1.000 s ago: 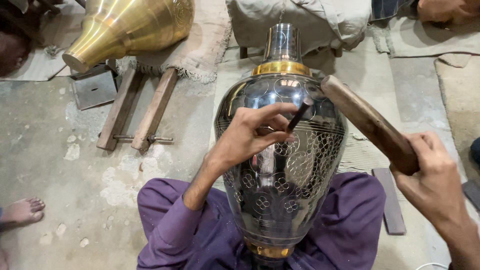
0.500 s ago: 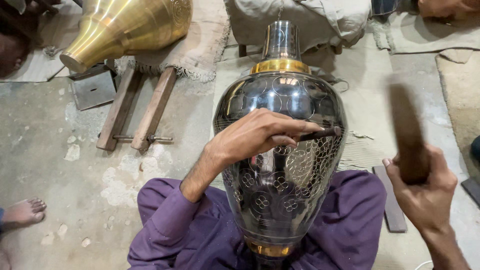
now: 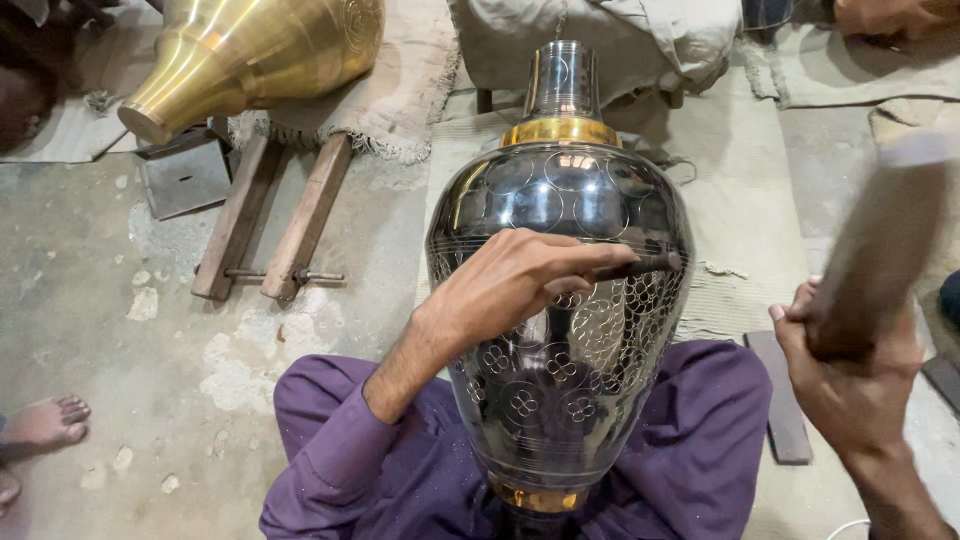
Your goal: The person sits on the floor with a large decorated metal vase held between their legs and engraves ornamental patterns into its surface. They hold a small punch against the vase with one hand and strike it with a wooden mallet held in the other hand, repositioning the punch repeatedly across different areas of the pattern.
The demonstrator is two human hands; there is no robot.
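The person's left hand pinches a thin dark chisel, fingers closed around it, its tip laid against the dark engraved metal vase lying across the purple-clad lap. The right hand grips a wooden mallet, raised and motion-blurred, its top hard to make out. The vase's base is cut off below
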